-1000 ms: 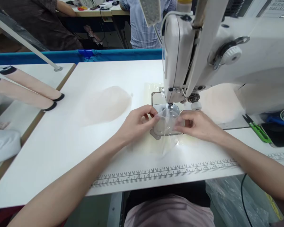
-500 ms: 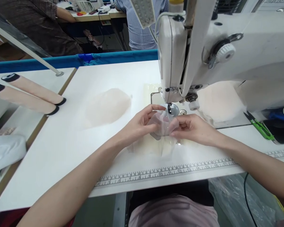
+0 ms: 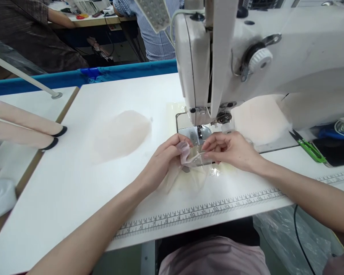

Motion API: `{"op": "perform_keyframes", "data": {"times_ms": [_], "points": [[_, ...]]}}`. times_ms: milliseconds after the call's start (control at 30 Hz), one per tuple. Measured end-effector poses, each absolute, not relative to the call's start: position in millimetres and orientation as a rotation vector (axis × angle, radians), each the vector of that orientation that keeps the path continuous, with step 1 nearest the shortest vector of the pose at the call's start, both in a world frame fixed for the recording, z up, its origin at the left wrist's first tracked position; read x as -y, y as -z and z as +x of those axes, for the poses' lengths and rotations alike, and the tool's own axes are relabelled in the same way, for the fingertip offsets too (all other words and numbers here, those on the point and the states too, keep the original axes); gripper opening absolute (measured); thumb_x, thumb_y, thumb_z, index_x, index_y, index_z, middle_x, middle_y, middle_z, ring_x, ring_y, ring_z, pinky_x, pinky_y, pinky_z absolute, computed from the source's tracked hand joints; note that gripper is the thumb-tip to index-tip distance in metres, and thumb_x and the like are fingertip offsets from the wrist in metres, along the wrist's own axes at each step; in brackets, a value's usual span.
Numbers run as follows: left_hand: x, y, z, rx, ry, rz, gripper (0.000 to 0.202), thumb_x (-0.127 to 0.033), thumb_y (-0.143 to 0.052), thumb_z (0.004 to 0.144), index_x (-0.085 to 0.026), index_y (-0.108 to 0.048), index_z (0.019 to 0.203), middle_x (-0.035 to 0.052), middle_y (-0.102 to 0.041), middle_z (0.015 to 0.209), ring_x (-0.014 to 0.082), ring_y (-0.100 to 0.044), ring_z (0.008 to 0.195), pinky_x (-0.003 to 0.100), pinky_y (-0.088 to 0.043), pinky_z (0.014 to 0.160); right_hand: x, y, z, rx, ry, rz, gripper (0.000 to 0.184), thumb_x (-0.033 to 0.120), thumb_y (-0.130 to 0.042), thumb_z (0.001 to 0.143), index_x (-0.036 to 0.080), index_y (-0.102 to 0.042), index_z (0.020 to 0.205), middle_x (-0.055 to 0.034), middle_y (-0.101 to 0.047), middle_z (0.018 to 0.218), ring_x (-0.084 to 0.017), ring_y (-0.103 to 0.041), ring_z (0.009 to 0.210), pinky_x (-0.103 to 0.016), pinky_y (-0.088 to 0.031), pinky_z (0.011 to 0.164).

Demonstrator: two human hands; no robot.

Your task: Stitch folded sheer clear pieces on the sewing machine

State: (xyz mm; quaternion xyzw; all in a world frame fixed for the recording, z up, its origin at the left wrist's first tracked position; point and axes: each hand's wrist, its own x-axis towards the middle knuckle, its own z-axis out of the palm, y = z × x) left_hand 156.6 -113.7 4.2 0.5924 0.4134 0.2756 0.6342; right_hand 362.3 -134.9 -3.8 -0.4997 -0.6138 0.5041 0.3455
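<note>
Both my hands meet just in front of the needle of a white sewing machine. My left hand is closed, pinching the bunched edge of a sheer pale-pink piece of fabric. My right hand is closed too, pinching the other end of that fabric, which stretches between the two hands. More of the sheer cloth trails down onto the table toward me. The needle and presser foot stand a little behind my fingertips over the metal plate.
A pile of sheer pink pieces lies on the white table to the left, another pile under the machine arm. Green thread snips lie at right. A ruler strip runs along the near edge. Leg forms at left; people behind.
The fabric, first spread flat under the needle, has been gathered and is now held stretched between both hands. The view has shifted so the machine sits further left.
</note>
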Motion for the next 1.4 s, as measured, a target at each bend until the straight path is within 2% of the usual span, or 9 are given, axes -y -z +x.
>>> {"op": "perform_keyframes", "data": {"times_ms": [100,200,333,500,633,833,967,1233,1400], "points": [[114,-6,154,-0.938,-0.574,1.535,0.017,-0.031,-0.061,0.082,-0.024,-0.052,0.094,-0.0004,-0.052,0.082,0.0132,-0.05,0.068,0.028,-0.049,0.058,137,4,362,1.541,-1.388,-1.275,0.008,0.021,-0.071,0.075,0.018,-0.067,0.081,0.0022,-0.069,0.069,-0.008,-0.06,0.046,-0.021,-0.052,0.045],[113,-5,152,-0.941,-0.564,1.788,0.036,-0.035,-0.075,0.071,-0.023,-0.048,0.091,0.0,-0.051,0.088,0.013,-0.047,0.071,0.027,-0.044,0.06,138,5,362,1.536,-1.387,-1.24,0.002,0.019,-0.069,0.077,0.018,-0.067,0.076,0.0026,-0.069,0.063,-0.011,-0.066,0.052,-0.022,-0.056,0.053],[110,2,151,-0.925,-0.487,1.95,0.042,-0.03,-0.077,0.07,-0.023,-0.047,0.098,0.0023,-0.053,0.1,0.015,-0.051,0.08,0.028,-0.044,0.066,139,6,363,1.514,-1.356,-1.248,0.003,0.015,-0.066,0.077,0.018,-0.065,0.076,0.0014,-0.07,0.063,-0.013,-0.07,0.063,-0.025,-0.059,0.063],[110,7,154,-1.087,-0.591,1.959,0.023,-0.031,-0.069,0.078,-0.022,-0.051,0.088,-0.001,-0.056,0.083,0.012,-0.053,0.065,0.027,-0.044,0.057,138,4,363,1.536,-1.31,-1.272,0.004,0.015,-0.067,0.077,0.017,-0.064,0.074,0.0015,-0.07,0.062,-0.012,-0.068,0.062,-0.023,-0.058,0.063],[111,5,158,-1.095,-0.708,1.942,0.018,-0.037,-0.072,0.078,-0.022,-0.063,0.08,-0.0012,-0.057,0.075,0.0112,-0.053,0.061,0.026,-0.043,0.052,138,7,361,1.527,-1.318,-1.224,0.004,0.017,-0.069,0.076,0.017,-0.065,0.075,0.0024,-0.068,0.062,-0.011,-0.067,0.059,-0.023,-0.057,0.059],[115,7,158,-1.072,-0.828,1.978,0.008,-0.031,-0.072,0.08,-0.028,-0.075,0.087,-0.0023,-0.053,0.067,0.0102,-0.051,0.06,0.024,-0.041,0.049,143,17,356,1.517,-1.297,-1.137,0.003,0.017,-0.066,0.079,0.018,-0.064,0.076,0.0018,-0.069,0.069,-0.013,-0.07,0.066,-0.026,-0.06,0.064],[116,11,158,-1.017,-0.899,2.097,0.009,-0.026,-0.07,0.082,-0.028,-0.075,0.09,-0.004,-0.047,0.062,0.0081,-0.048,0.056,0.021,-0.037,0.045,145,15,354,1.598,-1.157,-1.133,0.005,0.015,-0.066,0.079,0.018,-0.065,0.076,0.0024,-0.069,0.071,-0.011,-0.068,0.065,-0.023,-0.059,0.063],[117,13,157,-0.907,-1.079,2.405,0.007,-0.012,-0.069,0.082,-0.018,-0.07,0.086,-0.0045,-0.052,0.066,0.0048,-0.05,0.057,0.016,-0.038,0.048,147,14,353,1.76,-0.901,-1.059,0.011,0.011,-0.064,0.082,0.02,-0.065,0.087,0.0038,-0.068,0.078,-0.008,-0.065,0.07,-0.019,-0.056,0.065],[118,13,157,-0.912,-1.094,2.415,0.005,-0.012,-0.069,0.082,-0.017,-0.068,0.083,-0.0044,-0.053,0.065,0.0043,-0.048,0.055,0.015,-0.035,0.046,146,15,352,1.807,-0.78,-1.026,0.011,0.009,-0.063,0.082,0.019,-0.066,0.087,0.0035,-0.068,0.078,-0.007,-0.064,0.068,-0.017,-0.055,0.064]]}}
